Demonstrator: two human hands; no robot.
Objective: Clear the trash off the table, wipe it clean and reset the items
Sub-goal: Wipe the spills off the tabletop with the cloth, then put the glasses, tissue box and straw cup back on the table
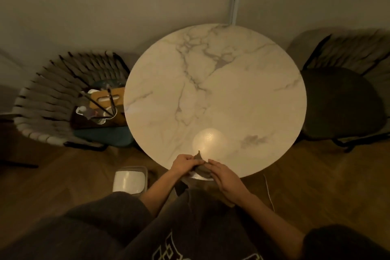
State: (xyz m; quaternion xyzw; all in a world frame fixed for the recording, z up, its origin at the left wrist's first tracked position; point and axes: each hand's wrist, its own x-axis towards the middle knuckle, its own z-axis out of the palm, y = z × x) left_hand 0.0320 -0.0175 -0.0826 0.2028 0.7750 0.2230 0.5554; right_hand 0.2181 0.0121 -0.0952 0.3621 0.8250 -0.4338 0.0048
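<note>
A round white marble table (215,95) fills the middle of the view, its top bare except for a bright lamp reflection near the front. At the table's near edge both my hands hold a dark cloth (203,168). My left hand (184,163) pinches its left side, with a corner of the cloth sticking up above the fingers. My right hand (223,177) grips its right side. The cloth hangs partly over the table edge. The table's items (101,103), a wooden board, glasses, chopsticks and white dishes, are piled on the left chair.
A woven-back chair (52,101) stands at the left, carrying the pile on a teal cushion. A dark-seated chair (341,101) stands at the right. A white-lidded bin (129,180) sits on the wooden floor by my left arm. A thin white cable (269,194) runs down at the right.
</note>
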